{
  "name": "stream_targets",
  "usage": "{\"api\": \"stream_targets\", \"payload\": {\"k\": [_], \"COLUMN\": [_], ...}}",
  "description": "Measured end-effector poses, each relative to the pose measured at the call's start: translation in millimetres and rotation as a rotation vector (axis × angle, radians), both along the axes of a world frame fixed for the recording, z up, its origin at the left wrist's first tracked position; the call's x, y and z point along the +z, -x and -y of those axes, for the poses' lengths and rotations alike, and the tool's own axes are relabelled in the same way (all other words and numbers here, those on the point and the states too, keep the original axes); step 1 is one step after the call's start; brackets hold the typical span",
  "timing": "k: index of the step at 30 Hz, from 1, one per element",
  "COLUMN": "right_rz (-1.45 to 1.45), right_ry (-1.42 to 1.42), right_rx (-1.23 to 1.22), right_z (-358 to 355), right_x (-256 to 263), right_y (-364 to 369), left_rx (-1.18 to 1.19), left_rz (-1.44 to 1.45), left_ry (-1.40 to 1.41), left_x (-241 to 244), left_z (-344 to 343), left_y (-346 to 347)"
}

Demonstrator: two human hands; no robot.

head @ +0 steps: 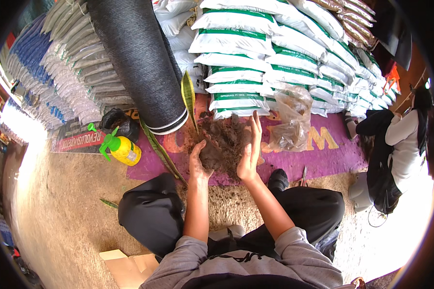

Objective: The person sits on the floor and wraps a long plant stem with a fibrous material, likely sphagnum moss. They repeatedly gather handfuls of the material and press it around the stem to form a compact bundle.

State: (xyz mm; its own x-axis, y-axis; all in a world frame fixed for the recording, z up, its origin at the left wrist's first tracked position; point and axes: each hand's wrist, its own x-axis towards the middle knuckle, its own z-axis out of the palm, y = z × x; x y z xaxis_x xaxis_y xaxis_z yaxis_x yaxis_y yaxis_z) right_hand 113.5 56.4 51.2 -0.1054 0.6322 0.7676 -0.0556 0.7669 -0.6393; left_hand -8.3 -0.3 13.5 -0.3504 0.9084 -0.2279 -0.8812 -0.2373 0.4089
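Note:
A dark clump of soil and matted roots [222, 144] sits between my two hands, above a purple printed sheet. My left hand [199, 160] cups its left side, thumb pointing up. Against the right side lies my right hand [250, 153], its fingers stretched out straight. A snake plant leaf [188, 95], green with yellow margins, rises just behind the clump; whether it is joined to the roots is hidden. More long snake plant leaves [161, 150] lie to the left of my left hand. Loose crumbs of soil are scattered around and below the clump.
The purple sheet [332, 159] covers the floor ahead. A yellow spray bottle [124, 149], black bag [121, 123] and big black roll [137, 65] are left. Right are a clear plastic bag [293, 119], scissors [303, 177] and a seated person [401, 151]. Stacked white sacks [238, 43] stand behind.

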Motion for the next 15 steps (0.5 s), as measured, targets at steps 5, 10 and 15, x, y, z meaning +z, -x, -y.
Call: {"api": "stream_targets", "payload": {"k": [5,10,15], "right_rz": [0.488,0.120,0.007], "right_ry": [-0.155,0.059,0.018], "right_rx": [-0.059,0.017,-0.087], "right_z": [27,9,3], "right_x": [0,-4,-6], "right_y": [11,5,-11], "left_rx": [-0.040,-0.178,-0.077], "left_rz": [-0.176,0.103,0.064], "left_ry": [-0.236,-0.147,-0.141], "left_x": [-26,-8,11], "left_z": [-4,-13,-8], "left_y": [-29,-34,-17]}}
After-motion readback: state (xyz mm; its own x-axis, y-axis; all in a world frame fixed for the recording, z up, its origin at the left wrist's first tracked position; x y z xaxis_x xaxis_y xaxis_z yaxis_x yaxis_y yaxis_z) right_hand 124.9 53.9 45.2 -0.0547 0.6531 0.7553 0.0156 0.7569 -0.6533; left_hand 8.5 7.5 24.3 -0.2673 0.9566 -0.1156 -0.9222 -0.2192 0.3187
